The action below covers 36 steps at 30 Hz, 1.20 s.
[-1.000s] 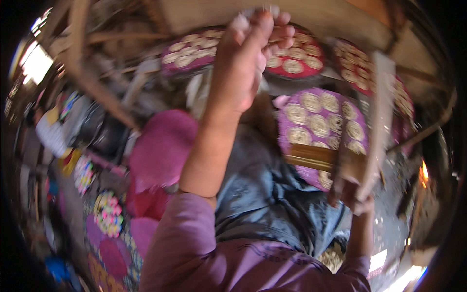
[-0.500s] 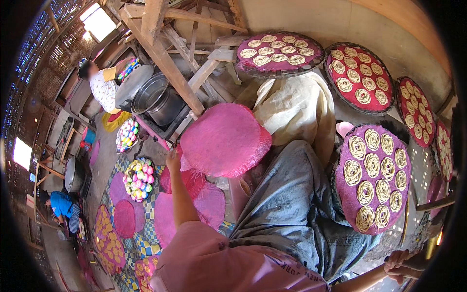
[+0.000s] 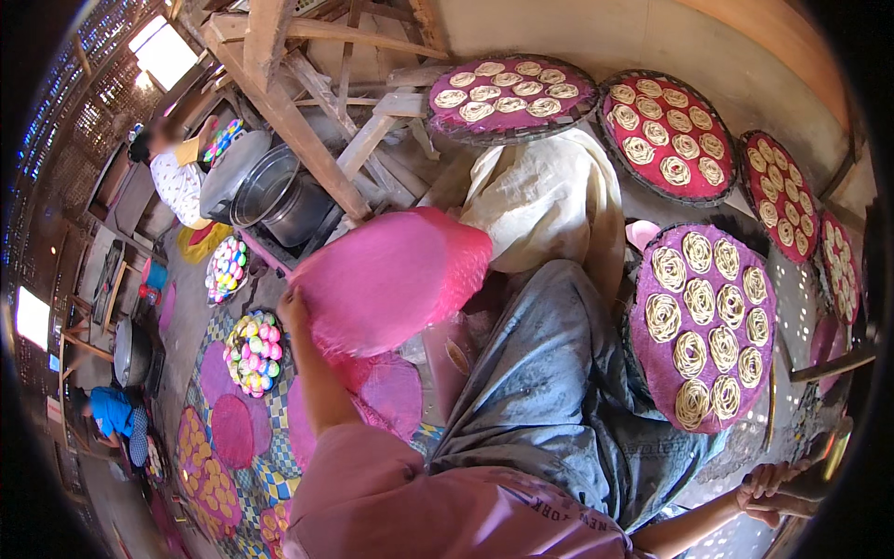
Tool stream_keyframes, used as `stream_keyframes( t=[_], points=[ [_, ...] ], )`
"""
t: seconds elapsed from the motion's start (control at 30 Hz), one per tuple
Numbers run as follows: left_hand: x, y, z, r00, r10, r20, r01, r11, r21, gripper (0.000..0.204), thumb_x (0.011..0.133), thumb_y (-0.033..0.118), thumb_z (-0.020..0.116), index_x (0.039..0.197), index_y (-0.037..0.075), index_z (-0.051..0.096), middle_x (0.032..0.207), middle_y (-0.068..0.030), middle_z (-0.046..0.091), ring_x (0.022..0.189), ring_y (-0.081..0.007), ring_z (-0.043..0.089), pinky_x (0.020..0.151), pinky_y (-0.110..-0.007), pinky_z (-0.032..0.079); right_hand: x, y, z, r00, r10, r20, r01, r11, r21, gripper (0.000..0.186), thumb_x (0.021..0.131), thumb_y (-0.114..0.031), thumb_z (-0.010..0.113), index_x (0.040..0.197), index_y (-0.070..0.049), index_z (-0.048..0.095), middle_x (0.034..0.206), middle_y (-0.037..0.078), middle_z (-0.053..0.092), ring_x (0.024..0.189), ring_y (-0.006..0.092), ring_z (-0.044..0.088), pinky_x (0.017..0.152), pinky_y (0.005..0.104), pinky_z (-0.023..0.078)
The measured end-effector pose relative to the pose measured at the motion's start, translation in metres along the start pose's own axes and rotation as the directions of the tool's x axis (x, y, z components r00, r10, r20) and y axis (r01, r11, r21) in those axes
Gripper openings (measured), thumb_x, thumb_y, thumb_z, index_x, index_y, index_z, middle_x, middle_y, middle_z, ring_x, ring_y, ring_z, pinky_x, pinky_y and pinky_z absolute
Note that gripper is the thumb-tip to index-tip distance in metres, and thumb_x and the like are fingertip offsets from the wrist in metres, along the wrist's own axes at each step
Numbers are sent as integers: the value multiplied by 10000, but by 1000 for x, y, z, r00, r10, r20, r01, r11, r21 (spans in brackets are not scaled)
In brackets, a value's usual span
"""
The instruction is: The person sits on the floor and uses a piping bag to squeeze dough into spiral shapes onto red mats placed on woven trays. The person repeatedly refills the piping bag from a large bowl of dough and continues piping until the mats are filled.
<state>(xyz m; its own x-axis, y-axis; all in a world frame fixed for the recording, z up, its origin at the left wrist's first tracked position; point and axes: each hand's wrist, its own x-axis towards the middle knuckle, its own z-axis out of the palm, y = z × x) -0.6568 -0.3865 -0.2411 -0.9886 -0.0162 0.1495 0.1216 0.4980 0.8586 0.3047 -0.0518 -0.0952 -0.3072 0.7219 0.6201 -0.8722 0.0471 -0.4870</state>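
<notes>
Left-hand openings (image 3: 164, 52) glare white; edges bend toward a black rim.

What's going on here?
A seated person's left hand grips the left edge of a round pink cloth, while the right hand holds a brown wooden piece near the dark rim. Beside the knee, coiled noodle nests sit on a purple-lined round tray. More noodle-laden trays stand beyond it. Two co-workers are in the background at left.

A food workshop; noodle coils (image 3: 690, 355) on trays (image 3: 512, 138); large metal pot (image 3: 298, 216).
</notes>
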Motion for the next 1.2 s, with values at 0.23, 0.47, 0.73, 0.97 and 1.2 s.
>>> stream_keyframes(
  t=[0.23,0.47,0.73,0.97,1.2],
  points=[
    [-32,167,-135,776,585,-235,-314,681,661,266,936,270,559,1018,27,628,820,-183,653,727,-374,612,667,-448,489,-8,-2,-6,999,-6,-44,5,1000,-16,882,616,-374,830,1314,-23,421,909,110,568,766,205,525,639,331,429],
    [-101,176,-97,809,548,213,-454,352,818,221,924,131,457,1051,136,638,862,-131,677,749,-341,668,602,-446,516,6,9,-21,998,15,-55,-14,1000,14,916,614,-408,829,1335,-35,404,901,101,563,751,199,516,625,328,421],
    [-186,-67,47,839,-44,542,-389,648,655,345,876,351,585,1046,52,615,926,-232,676,903,-428,649,792,-524,508,17,7,-30,998,20,-55,-19,1000,2,955,612,-446,828,1358,-49,385,892,90,557,734,192,505,609,325,413],
    [-199,-67,82,922,-8,386,-283,666,690,512,793,363,682,1276,221,587,1488,-212,343,1378,-458,273,1082,-605,277,25,-1,-20,997,12,-74,-16,998,-53,989,610,-480,828,1379,-61,368,884,81,552,719,186,495,596,323,405],
    [-116,6,70,912,348,218,-367,452,813,379,816,180,604,1193,197,640,1353,-131,518,1373,-318,359,1120,-649,155,29,9,-14,995,27,-94,-35,996,-86,1023,609,-513,827,1399,-73,351,877,72,547,704,180,486,582,320,397]
  ],
)
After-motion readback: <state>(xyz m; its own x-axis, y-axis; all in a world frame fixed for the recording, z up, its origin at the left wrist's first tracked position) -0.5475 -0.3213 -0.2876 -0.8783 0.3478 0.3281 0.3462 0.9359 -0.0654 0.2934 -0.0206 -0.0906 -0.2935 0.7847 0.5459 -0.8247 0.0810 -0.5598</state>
